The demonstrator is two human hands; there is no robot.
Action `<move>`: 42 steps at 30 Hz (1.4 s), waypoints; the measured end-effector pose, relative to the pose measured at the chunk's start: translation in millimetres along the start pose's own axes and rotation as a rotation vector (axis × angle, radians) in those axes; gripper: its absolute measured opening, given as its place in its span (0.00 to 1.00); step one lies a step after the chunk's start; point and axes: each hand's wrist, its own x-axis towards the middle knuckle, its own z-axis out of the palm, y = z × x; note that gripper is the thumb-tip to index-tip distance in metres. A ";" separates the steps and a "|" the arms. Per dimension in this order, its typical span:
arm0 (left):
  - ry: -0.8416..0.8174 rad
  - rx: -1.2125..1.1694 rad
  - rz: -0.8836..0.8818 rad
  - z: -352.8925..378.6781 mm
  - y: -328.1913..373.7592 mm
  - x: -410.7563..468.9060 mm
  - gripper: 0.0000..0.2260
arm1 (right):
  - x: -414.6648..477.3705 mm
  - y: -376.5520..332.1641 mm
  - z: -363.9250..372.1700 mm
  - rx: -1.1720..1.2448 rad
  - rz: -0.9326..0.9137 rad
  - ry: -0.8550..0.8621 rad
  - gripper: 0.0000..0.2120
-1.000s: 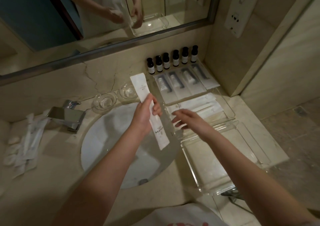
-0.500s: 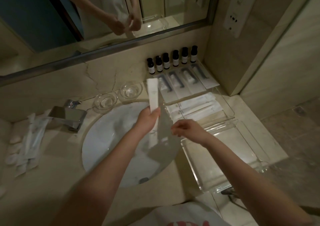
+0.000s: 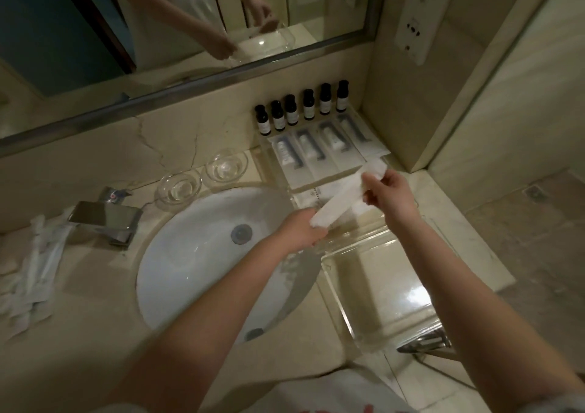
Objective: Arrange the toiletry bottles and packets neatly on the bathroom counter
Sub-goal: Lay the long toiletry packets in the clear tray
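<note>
A: Far left, go.
B: A pile of loose white paper-wrapped packets point(image 3: 34, 270) lies on the beige marble counter point(image 3: 95, 333), at 9 o'clock from the white oval sink basin point(image 3: 196, 254). The square chrome faucet point(image 3: 104, 219) sits at 10 o'clock on the basin's rim.
A: Behind the basin?
B: Two clear round glass dishes point(image 3: 179, 186) sit side by side at 12 o'clock, close to the rim.
A: Hands?
B: The left hand point(image 3: 300, 230) is at the basin's 3 o'clock edge, fingers curled round the low end of a long flat white paper packet point(image 3: 342, 194). The packet is blurred and slants up toward 2 o'clock. The right hand point(image 3: 391, 191) pinches its top end between thumb and fingers.
A: Where's the packet?
B: It's held over the far end of the clear acrylic tray point(image 3: 380, 292), above flat white sachets point(image 3: 305, 195) lying there. I can't tell if it touches them.
A: Back wall?
B: At 12 o'clock from the right hand, six small dark bottles with white labels point(image 3: 308, 108) stand upright in a row. Four flat white tube packs point(image 3: 316, 149) lie edge to edge just in front of them. A white wall socket plate point(image 3: 414, 23) is at 1 o'clock.
</note>
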 end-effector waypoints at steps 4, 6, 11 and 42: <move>0.080 0.145 0.027 16.4 1.6 17.9 0.18 | 22.6 -0.2 -29.6 -0.105 0.055 0.274 0.13; 0.048 0.222 0.048 26.5 3.0 25.3 0.21 | 32.5 8.0 -37.3 -0.225 0.091 0.329 0.16; -0.002 0.401 0.088 42.8 -5.7 37.2 0.17 | 38.0 36.4 -48.6 -0.764 0.112 0.284 0.22; 0.209 0.843 0.188 34.6 -29.6 33.4 0.14 | 14.7 41.7 -15.7 -1.466 -0.275 -0.177 0.18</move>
